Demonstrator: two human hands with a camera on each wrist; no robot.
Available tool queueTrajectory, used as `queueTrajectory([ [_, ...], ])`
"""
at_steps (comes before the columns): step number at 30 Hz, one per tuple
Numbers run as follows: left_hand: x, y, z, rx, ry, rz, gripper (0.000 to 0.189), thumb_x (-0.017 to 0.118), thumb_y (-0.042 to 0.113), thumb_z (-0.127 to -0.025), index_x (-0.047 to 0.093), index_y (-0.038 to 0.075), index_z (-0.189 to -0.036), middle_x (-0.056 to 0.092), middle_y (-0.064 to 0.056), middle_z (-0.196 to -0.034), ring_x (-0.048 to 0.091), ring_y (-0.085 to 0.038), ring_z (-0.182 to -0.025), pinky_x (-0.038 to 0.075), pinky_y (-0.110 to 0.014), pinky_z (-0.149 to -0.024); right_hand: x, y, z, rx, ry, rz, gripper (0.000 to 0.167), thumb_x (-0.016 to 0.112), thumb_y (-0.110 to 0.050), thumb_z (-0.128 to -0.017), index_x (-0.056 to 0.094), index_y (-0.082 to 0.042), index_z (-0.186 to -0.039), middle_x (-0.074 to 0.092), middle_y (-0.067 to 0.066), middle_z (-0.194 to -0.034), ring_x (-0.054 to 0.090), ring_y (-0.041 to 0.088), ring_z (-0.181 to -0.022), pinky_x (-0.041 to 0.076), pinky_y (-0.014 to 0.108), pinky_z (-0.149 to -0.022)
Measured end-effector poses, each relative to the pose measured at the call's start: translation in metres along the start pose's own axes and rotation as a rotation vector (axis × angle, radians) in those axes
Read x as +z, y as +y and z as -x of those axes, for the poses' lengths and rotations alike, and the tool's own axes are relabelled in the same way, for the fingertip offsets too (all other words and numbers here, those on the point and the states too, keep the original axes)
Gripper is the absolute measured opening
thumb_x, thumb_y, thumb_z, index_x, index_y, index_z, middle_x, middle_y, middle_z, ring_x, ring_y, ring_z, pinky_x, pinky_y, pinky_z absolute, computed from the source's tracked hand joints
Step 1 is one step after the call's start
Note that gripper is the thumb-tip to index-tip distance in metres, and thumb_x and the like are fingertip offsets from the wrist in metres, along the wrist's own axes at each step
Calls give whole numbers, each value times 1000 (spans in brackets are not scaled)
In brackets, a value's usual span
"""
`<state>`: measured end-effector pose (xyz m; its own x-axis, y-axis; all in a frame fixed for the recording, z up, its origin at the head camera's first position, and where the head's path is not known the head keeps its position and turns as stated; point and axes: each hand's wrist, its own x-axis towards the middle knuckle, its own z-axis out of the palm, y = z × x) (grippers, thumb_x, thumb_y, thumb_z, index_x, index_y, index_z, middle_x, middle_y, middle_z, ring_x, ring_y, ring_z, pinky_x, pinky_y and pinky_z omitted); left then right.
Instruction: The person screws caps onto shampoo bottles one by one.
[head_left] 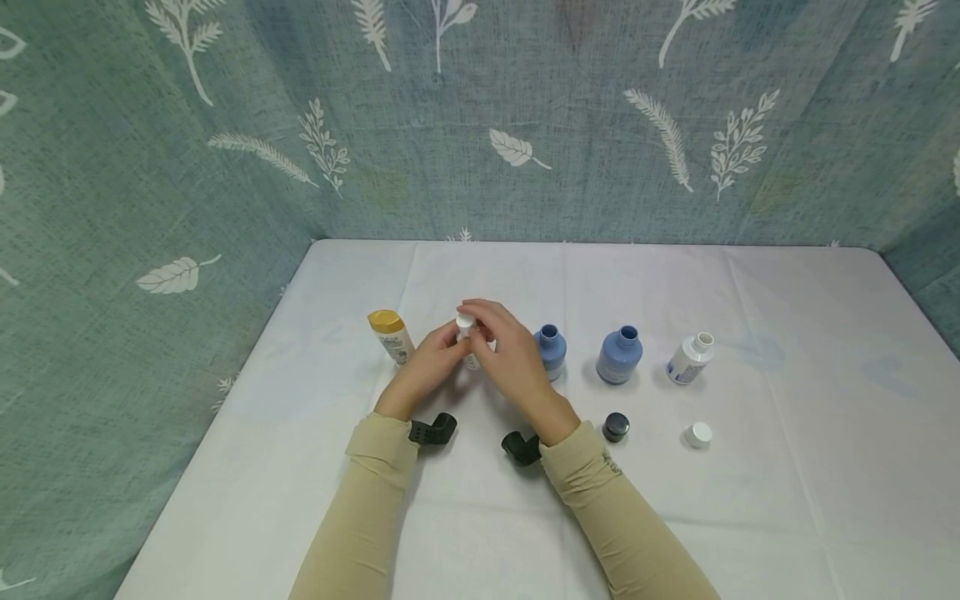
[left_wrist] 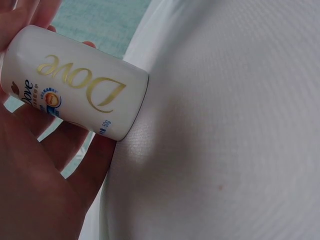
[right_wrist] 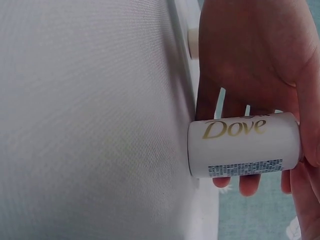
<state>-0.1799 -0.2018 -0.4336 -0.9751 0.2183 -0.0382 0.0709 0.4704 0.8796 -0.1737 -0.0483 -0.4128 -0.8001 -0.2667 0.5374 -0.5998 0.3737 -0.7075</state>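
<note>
A small white Dove bottle [left_wrist: 75,82] stands on the white cloth between both hands, its base touching the cloth. In the head view its white cap [head_left: 465,322] is at the top, partly covered by fingers. The left hand [head_left: 429,360] holds the bottle's side, its fingers passing behind the body in the left wrist view. From the other side, the right hand [head_left: 510,354] pinches the cap between thumb and fingers. Gold lettering on the bottle shows in the right wrist view, where the cap is mostly hidden by the hand.
A white bottle with a gold cap [head_left: 387,323] stands left of the hands. To the right are a blue uncapped bottle [head_left: 553,358], another blue bottle [head_left: 618,363] and a white uncapped bottle [head_left: 686,363]. A black cap [head_left: 616,427] and a white cap [head_left: 698,434] lie nearer.
</note>
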Motion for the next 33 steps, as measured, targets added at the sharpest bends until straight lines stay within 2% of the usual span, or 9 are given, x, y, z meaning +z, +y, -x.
queueTrajectory([
  [4,0,1,1,-32,20,-20,40,51,44,-87,55,16,-114,52,-2,-118,44,-16,-105,34,-37,-89,0,0,0,-6,-14,15,27,49,-8,-90,62,-18,-111,56,-7,-118,46,2,-111,38,23,-89],
  [7,1,1,1,-36,30,-26,35,52,43,-86,56,14,-106,53,-6,-105,43,-20,-92,35,-36,-78,-1,0,0,-6,-15,16,26,49,-9,-90,63,-18,-110,57,-7,-116,47,2,-110,37,22,-91],
  [10,1,1,1,-32,28,-24,35,52,43,-87,56,15,-108,54,-5,-108,44,-19,-94,35,-36,-81,-1,0,0,-13,-8,6,24,50,-9,-90,63,-16,-108,58,-6,-114,49,3,-107,40,22,-86],
  [14,0,1,1,-28,19,-23,37,51,43,-87,56,16,-112,52,-2,-120,43,-17,-107,33,-40,-92,-1,0,0,-11,3,-7,21,53,-8,-88,64,-14,-105,57,-5,-110,50,3,-102,42,23,-79],
  [20,-1,0,0,-2,-6,-14,40,50,41,-89,52,18,-122,49,0,-127,38,-16,-121,27,-42,-100,0,-1,-1,11,14,-1,21,56,-9,-85,64,-15,-104,55,-4,-108,52,6,-93,42,25,-76],
  [27,-1,0,-1,36,-18,12,40,50,38,-90,51,17,-123,54,0,-120,41,-14,-119,27,-39,-100,0,0,0,27,11,3,22,58,-14,-85,62,-16,-107,52,-4,-109,51,8,-92,41,26,-77],
  [33,0,0,0,39,-11,0,40,50,42,-89,53,19,-120,54,2,-121,38,-14,-120,26,-41,-101,1,0,0,18,2,-13,24,57,-18,-87,61,-16,-110,52,-5,-115,50,7,-99,41,27,-82],
])
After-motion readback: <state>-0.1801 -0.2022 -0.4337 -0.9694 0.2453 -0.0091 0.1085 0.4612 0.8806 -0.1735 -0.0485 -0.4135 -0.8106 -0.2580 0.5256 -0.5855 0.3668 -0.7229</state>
